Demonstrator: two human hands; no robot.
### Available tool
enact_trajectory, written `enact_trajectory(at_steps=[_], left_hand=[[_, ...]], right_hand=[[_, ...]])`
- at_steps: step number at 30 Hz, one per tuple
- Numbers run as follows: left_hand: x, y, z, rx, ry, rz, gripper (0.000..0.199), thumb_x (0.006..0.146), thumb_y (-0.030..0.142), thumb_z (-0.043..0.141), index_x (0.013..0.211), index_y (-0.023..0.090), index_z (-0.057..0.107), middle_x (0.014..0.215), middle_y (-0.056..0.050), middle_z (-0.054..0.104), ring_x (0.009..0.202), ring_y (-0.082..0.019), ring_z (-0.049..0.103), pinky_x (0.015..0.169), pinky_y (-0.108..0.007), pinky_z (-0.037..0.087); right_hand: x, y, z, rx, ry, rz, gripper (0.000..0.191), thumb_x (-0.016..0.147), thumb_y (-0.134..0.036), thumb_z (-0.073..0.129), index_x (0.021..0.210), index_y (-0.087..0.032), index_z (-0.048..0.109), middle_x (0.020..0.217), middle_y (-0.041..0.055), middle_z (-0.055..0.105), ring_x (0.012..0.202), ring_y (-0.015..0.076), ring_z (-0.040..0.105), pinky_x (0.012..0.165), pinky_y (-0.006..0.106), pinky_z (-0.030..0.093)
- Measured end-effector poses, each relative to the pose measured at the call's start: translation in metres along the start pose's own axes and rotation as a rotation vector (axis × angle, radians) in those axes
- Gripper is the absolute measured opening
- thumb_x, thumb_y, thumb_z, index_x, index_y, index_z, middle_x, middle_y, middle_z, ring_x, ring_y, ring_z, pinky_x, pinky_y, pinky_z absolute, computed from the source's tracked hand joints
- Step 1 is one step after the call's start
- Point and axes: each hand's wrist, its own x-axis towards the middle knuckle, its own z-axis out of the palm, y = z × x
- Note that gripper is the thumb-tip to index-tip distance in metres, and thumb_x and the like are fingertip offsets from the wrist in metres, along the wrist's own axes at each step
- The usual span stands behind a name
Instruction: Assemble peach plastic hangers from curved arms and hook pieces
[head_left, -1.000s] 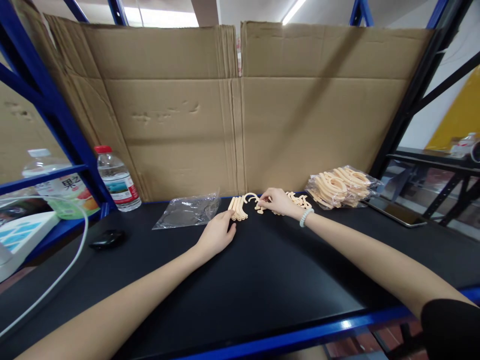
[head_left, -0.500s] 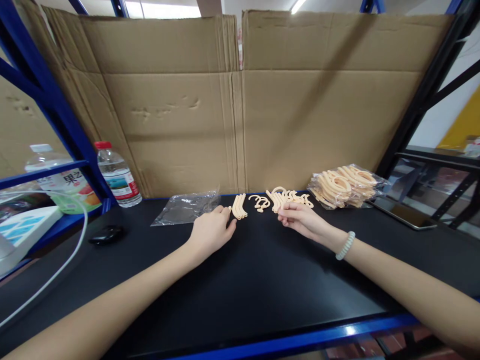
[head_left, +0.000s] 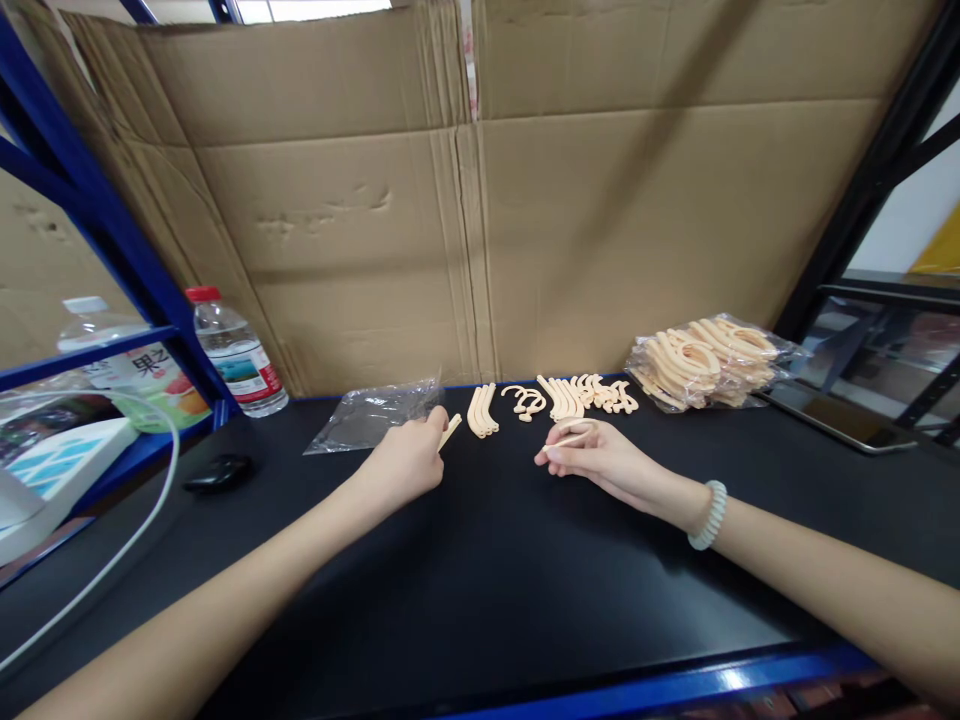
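Observation:
Between the thumb and fingers of my left hand [head_left: 409,455] is a thin pale wooden strip [head_left: 450,431]. My right hand [head_left: 589,455], with a beaded bracelet on its wrist, pinches a curved wooden piece [head_left: 576,438] above the black table. Between the hands, farther back, lie a few curved strips [head_left: 482,411] side by side and some small hooked pieces [head_left: 523,402]. Behind my right hand is a row of curved strips [head_left: 560,397], with several small wavy pieces [head_left: 604,393] to its right. A flat clear plastic bag [head_left: 367,415] lies beyond my left hand.
Bagged wooden pieces [head_left: 709,362] stand at the back right beside a flat dark device [head_left: 832,420]. On the left are a red-capped bottle [head_left: 240,355], a black mouse [head_left: 218,473] and a white cable [head_left: 161,490]. Cardboard [head_left: 337,250] walls the back of the black table [head_left: 480,600].
My left hand has drawn back slightly from the strips, with a strip now showing in it. My right hand has moved toward me from the row, holding a curved piece. The view has tilted down.

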Motion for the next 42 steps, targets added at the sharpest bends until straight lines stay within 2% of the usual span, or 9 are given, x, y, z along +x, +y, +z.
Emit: enact_trajectory(at_steps=[3, 6, 11, 17, 21, 28, 33, 42], left_hand=[[0.001, 0.001, 0.0, -0.231, 0.011, 0.032, 0.035, 0.069, 0.009, 0.054, 0.102, 0.02, 0.052, 0.071, -0.001, 0.065, 0.059, -0.021, 0.065, 0.066, -0.037, 0.051], [-0.001, 0.013, 0.014, -0.527, -0.001, 0.066, 0.036, 0.076, 0.021, 0.055, 0.111, 0.018, 0.049, 0.085, -0.003, 0.066, 0.062, -0.016, 0.065, 0.062, -0.032, 0.055], [-0.011, 0.034, 0.043, -0.909, -0.01, 0.087, 0.027, 0.081, 0.038, 0.059, 0.096, 0.017, 0.051, 0.091, -0.005, 0.064, 0.08, -0.018, 0.068, 0.071, -0.035, 0.059], [-0.021, 0.041, 0.054, -1.172, -0.022, 0.067, 0.029, 0.08, 0.039, 0.065, 0.086, 0.02, 0.045, 0.09, -0.005, 0.07, 0.074, -0.017, 0.069, 0.074, -0.035, 0.059], [-0.024, 0.042, 0.054, -1.19, 0.021, 0.067, 0.027, 0.079, 0.035, 0.068, 0.086, 0.02, 0.047, 0.088, -0.006, 0.072, 0.081, -0.021, 0.072, 0.076, -0.036, 0.059], [-0.028, 0.044, 0.051, -1.173, 0.01, 0.093, 0.022, 0.08, 0.031, 0.068, 0.084, 0.021, 0.049, 0.09, -0.006, 0.075, 0.084, -0.023, 0.073, 0.077, -0.036, 0.059], [-0.028, 0.044, 0.051, -1.165, 0.01, 0.103, 0.02, 0.08, 0.027, 0.068, 0.082, 0.02, 0.049, 0.09, -0.006, 0.075, 0.084, -0.022, 0.073, 0.076, -0.034, 0.059], [-0.027, 0.044, 0.051, -1.191, -0.013, 0.072, 0.023, 0.077, 0.029, 0.071, 0.077, 0.019, 0.05, 0.087, -0.007, 0.076, 0.081, -0.024, 0.074, 0.077, -0.038, 0.06]], right_hand=[[0.001, 0.001, -0.001, -0.009, -0.013, 0.004, 0.028, 0.07, -0.034, 0.079, 0.083, -0.016, 0.062, 0.087, 0.007, 0.072, 0.072, 0.012, 0.063, 0.068, 0.027, 0.05], [0.001, 0.003, -0.002, -0.021, -0.023, 0.004, 0.028, 0.073, -0.036, 0.077, 0.085, -0.016, 0.062, 0.087, 0.0072, 0.072, 0.075, 0.0128, 0.064, 0.07, 0.027, 0.049], [0.002, 0.005, -0.002, -0.014, -0.039, -0.033, 0.028, 0.073, -0.036, 0.078, 0.085, -0.017, 0.062, 0.085, 0.005, 0.071, 0.075, 0.0126, 0.064, 0.07, 0.027, 0.049], [0.0, 0.005, 0.0, 0.064, -0.1, 0.036, 0.026, 0.074, -0.036, 0.077, 0.084, -0.016, 0.063, 0.086, 0.0035, 0.068, 0.079, 0.0133, 0.066, 0.074, 0.027, 0.052], [-0.003, 0.002, 0.002, 0.098, -0.184, 0.078, 0.026, 0.075, -0.036, 0.077, 0.084, -0.016, 0.063, 0.083, 0.0024, 0.065, 0.081, 0.0149, 0.067, 0.078, 0.031, 0.053], [-0.006, -0.004, 0.004, 0.071, -0.236, 0.12, 0.024, 0.075, -0.032, 0.077, 0.084, -0.015, 0.062, 0.081, 0.0039, 0.069, 0.077, 0.0151, 0.069, 0.076, 0.029, 0.054], [-0.006, -0.004, 0.006, 0.045, -0.203, 0.116, 0.022, 0.075, -0.03, 0.077, 0.082, -0.014, 0.064, 0.081, 0.005, 0.069, 0.076, 0.0152, 0.069, 0.076, 0.029, 0.054], [-0.006, -0.001, 0.008, -0.034, -0.13, 0.05, 0.026, 0.073, -0.034, 0.078, 0.079, -0.015, 0.062, 0.074, 0.0035, 0.069, 0.069, 0.0152, 0.069, 0.068, 0.028, 0.055]])
